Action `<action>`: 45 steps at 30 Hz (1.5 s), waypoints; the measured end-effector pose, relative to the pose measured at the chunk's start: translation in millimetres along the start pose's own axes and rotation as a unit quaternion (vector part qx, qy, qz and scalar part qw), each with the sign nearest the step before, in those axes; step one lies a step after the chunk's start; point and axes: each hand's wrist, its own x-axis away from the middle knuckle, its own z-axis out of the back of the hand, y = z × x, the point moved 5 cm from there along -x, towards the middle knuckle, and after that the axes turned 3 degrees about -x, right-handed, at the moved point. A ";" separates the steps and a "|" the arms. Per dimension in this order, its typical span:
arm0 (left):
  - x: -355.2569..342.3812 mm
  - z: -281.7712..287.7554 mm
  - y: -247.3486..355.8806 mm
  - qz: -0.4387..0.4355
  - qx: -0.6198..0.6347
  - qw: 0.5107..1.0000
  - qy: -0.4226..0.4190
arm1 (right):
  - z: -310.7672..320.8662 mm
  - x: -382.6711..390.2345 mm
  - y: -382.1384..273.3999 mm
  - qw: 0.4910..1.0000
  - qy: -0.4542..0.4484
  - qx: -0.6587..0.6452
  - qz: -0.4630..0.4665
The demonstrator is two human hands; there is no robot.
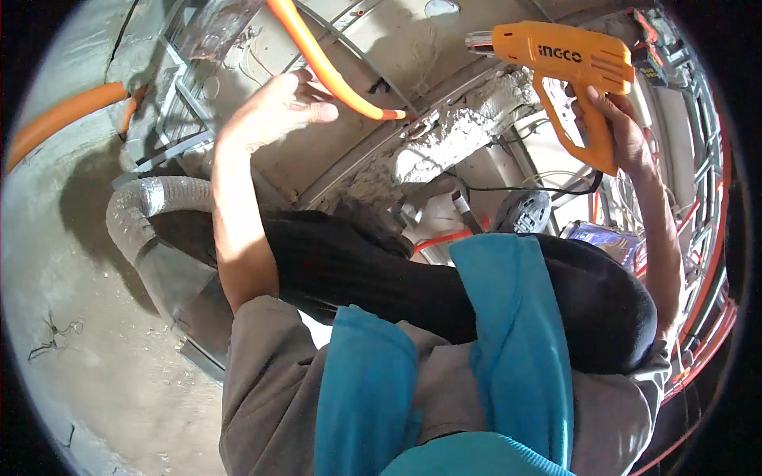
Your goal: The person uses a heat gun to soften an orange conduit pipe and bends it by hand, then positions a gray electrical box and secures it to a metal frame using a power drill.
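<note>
My right hand (617,131) is wrapped round the rear grip of an orange heat gun (563,54), at the upper right. Its metal nozzle points left, and a black cord (556,190) runs from the grip's foot back to the left. A bent orange conduit pipe (317,59) comes down from the top edge and curves right, ending in a darker orange tip below and left of the nozzle. Beside the pipe's left side is my left hand (282,109), thumb apart and fingers loosely bent, with nothing visible in it. Whether the fingertips touch the pipe cannot be made out.
Metal framing (349,44) and rough plaster (452,135) lie ahead. A silver flexible duct (171,194) bends by my left knee. A thicker orange pipe (67,119) comes out at the left wall. Red pipes (706,317) curve along the right, near a blue container (607,238).
</note>
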 end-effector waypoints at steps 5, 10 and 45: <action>-12.9 -26.5 -11.8 -0.033 0.127 0.991 0.032 | 19.4 6.8 31.5 1.000 0.000 0.011 0.023; -2.7 -42.9 -36.2 -0.140 0.358 0.922 0.040 | 20.1 8.5 41.9 0.994 -0.004 -0.048 0.098; -50.1 -68.2 -40.1 -0.268 0.566 0.780 -0.012 | -21.8 -20.3 63.3 0.990 -0.001 -0.098 0.101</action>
